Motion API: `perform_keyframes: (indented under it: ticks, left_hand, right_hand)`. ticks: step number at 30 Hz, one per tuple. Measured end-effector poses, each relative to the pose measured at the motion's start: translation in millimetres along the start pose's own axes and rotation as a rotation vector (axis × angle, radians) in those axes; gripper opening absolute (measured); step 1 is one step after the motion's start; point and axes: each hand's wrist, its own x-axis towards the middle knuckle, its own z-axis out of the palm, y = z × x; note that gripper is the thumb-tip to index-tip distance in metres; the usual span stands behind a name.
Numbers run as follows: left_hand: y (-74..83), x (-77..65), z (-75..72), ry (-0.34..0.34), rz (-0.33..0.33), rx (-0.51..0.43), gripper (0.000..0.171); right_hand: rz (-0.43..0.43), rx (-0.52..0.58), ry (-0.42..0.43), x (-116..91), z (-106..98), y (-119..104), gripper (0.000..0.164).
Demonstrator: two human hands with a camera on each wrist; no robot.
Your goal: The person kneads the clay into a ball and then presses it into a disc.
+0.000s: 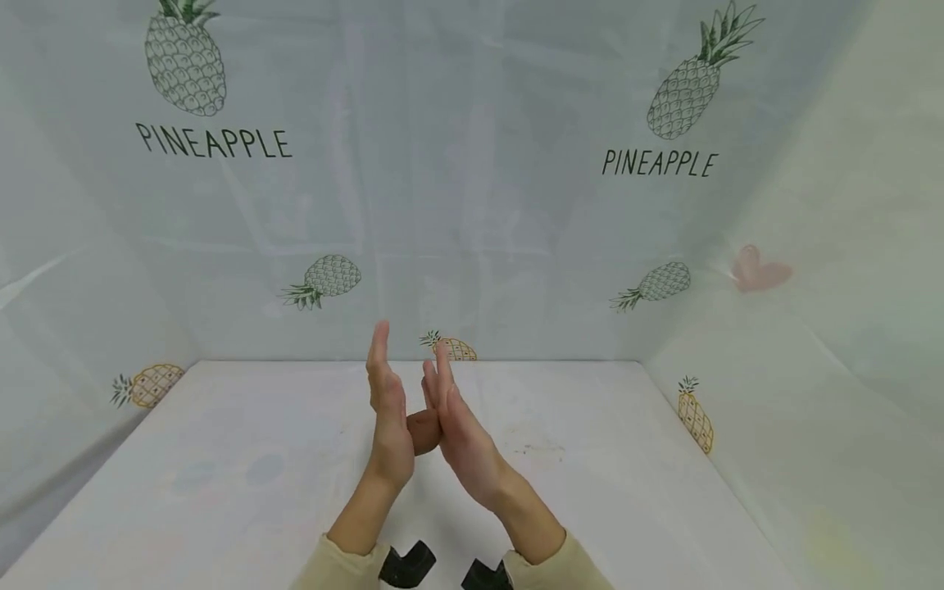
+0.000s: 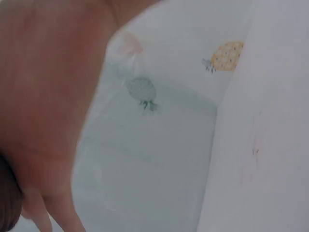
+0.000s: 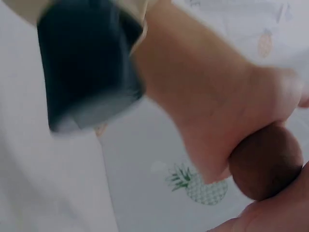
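Observation:
A smooth, brown, rounded lump (image 1: 424, 432) is sandwiched between my two palms above the white table. Its ball-like side (image 3: 266, 162) shows in the right wrist view, and only a dark piece of it (image 2: 8, 198) appears at the lower left of the left wrist view. My left hand (image 1: 389, 418) stands upright with straight fingers, its palm against the lump's left side. From the right, my right hand (image 1: 466, 442) leans in, fingers extended upward and palm pressing the other side. The fingertips of both hands are apart.
The white tabletop (image 1: 243, 508) stretches out below, with faint brownish specks (image 1: 542, 449) right of my hands. Pineapple-print sheeting (image 1: 472, 205) rises behind and at both sides. Black wrist devices (image 1: 408, 565) sit at the beige sleeves (image 1: 342, 565).

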Motion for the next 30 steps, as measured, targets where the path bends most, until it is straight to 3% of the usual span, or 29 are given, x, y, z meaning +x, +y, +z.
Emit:
perform_keyframes:
  ticks: [4,9,13,18,23,27,30]
  left_hand:
    - [-4.2,1.9,-3.4,0.022,0.018,0.121,0.067]
    - [-7.7,-6.7,10.8,-0.069,0.093,0.239,0.062]
    - [-5.5,-16.6,23.7,-0.179,0.072,0.126,0.062]
    - [-0.3,-22.5,28.0,-0.275,0.024,-0.006,0.061]
    - [4.8,-15.3,14.8,-0.236,0.038,-0.031,0.061]
    - [7.0,-5.8,1.5,-0.168,0.017,-0.074,0.063]
    - [5.7,0.0,-2.7,-0.142,-0.012,-0.089,0.062]
  right_hand:
    - [-0.076,0.016,-0.007,-1.8,5.6,-10.0,0.06]
    - [-0.22,0.075,0.082,-4.3,-0.6,-19.5,0.06]
    - [-0.262,-0.001,0.199,-5.4,-11.4,-20.7,0.059]
    - [-0.213,-0.049,0.297,-1.6,-21.5,-10.6,0.058]
    - [-0.147,-0.089,0.206,4.3,-17.9,5.4,0.059]
    - [-0.189,-0.157,0.085,5.0,-6.3,10.5,0.059]
    - [-0.237,-0.194,0.052,2.7,0.7,7.9,0.06]
